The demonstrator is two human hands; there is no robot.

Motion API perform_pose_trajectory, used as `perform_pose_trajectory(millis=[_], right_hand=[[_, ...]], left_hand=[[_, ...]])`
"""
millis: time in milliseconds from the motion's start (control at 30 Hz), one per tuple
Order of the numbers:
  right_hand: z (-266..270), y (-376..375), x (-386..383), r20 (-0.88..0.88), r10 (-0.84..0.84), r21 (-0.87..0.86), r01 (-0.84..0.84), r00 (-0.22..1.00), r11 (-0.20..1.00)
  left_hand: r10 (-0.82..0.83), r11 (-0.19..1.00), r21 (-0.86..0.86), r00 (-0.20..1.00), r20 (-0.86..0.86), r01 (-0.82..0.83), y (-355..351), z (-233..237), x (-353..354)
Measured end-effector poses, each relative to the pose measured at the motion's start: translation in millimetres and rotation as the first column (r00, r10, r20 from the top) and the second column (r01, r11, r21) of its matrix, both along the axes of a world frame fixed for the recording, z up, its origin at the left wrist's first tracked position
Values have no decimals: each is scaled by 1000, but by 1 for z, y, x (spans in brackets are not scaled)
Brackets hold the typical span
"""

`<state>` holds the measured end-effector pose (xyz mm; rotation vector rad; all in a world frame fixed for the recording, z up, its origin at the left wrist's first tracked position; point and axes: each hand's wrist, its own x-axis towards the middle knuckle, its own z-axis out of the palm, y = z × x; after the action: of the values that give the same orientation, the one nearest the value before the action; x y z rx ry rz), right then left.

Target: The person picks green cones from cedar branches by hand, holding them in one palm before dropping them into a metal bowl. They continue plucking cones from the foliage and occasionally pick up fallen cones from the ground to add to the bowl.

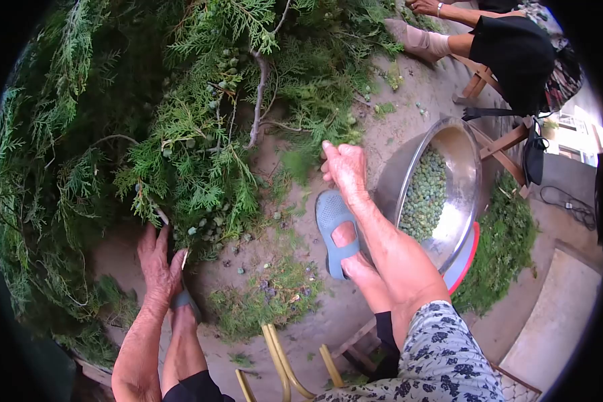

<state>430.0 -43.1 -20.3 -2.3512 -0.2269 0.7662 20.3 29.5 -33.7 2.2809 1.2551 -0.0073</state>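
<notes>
My left hand (155,264) is at the lower edge of a heap of green conifer branches, with its fingers around the woody stem of a leafy branch (159,213). Scale-like foliage and small round blue-green cones (211,224) hang from that branch. My right hand (345,169) is closed, raised over the ground between the foliage and a metal basin; whatever its fingers hold is hidden. A blurred green sprig (295,166) shows just left of it. The tilted metal basin (462,167) holds many picked green cones (423,197).
Loose sprigs and fallen cones (268,301) lie on the floor near my feet in grey shoes (335,224). A red-rimmed basin (465,258) sits under the metal one. Another person (516,53) sits at upper right by wooden stools (506,144). More clippings (499,248) lie at right.
</notes>
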Motion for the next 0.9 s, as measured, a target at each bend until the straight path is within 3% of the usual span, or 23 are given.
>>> perform_pose_trajectory(millis=[67, 100, 133, 167, 200, 233, 267, 300, 333, 367, 400, 500, 533, 567, 633, 667, 700, 767, 900], right_hand=[[5, 4, 11, 315, 113, 74, -143, 942, 987], [20, 18, 21, 581, 110, -10, -128, 806, 992], [22, 29, 35, 666, -32, 69, -19, 745, 997], [15, 35, 55, 752, -173, 225, -1, 637, 974], [-4, 32, 81, 828, -239, 273, 8, 506, 962], [-16, 26, 101, 798, -256, 226, 123, 546, 966], [-40, 19, 129, 569, -461, 361, 297, 681, 884], [-44, 22, 136, 280, -623, 425, 488, 730, 762], [-48, 19, 141, 277, -621, 423, 487, 733, 764], [-51, 13, 145, 533, -282, 160, 232, 798, 959], [-52, 10, 144, 655, 126, -173, -15, 745, 985], [-61, 20, 152, 696, 200, -125, -158, 689, 979], [-51, 23, 145, 648, 344, -199, -285, 679, 938], [-43, 27, 136, 643, 345, -199, -286, 683, 937], [-28, 34, 122, 576, 616, -490, -376, 537, 786], [-47, 26, 135, 703, 550, -365, -435, 451, 823], [-55, 20, 137, 705, 549, -365, -435, 448, 823], [-59, 12, 137, 697, 422, -229, -377, 580, 897], [-55, -10, 90, 724, 314, -223, -223, 614, 949]], left_hand=[[-1, 1000, -8, 1000, 2, 1, 0, 3, 0], [-7, 1000, -16, 1000, 7, 7, 0, 4, 1], [-7, 1000, -13, 1000, 6, 7, 0, 5, 1], [-5, 1000, -14, 1000, -6, 5, 0, 4, 1], [-4, 1000, -19, 1000, -19, 4, 0, 4, 2], [-1, 1000, -17, 1000, -21, 0, 1, 5, 3], [1, 1000, -24, 1000, -19, -1, 2, 5, 3], [1, 999, -34, 1000, -18, -2, 2, 5, 3], [5, 999, -34, 1000, -22, -6, 2, 4, 2], [3, 999, -32, 1000, -9, -4, 2, 4, 2], [0, 1000, -31, 1000, 2, 0, 2, 3, 1], [5, 1000, -30, 1000, -14, -5, 1, 4, 2], [3, 999, -33, 1000, -22, -4, 1, 4, 2], [-3, 1000, -16, 1000, -15, 2, 1, 4, 2], [-9, 1000, 0, 1000, -8, 9, 1, 4, 3], [-21, 999, 24, 1000, -23, 21, 1, 4, 3], [-31, 998, 49, 999, -35, 33, 2, 4, 4], [-23, 999, 39, 1000, -21, 24, 3, 1, 2], [-12, 1000, 14, 1000, 2, 12, 3, 2, 3]])
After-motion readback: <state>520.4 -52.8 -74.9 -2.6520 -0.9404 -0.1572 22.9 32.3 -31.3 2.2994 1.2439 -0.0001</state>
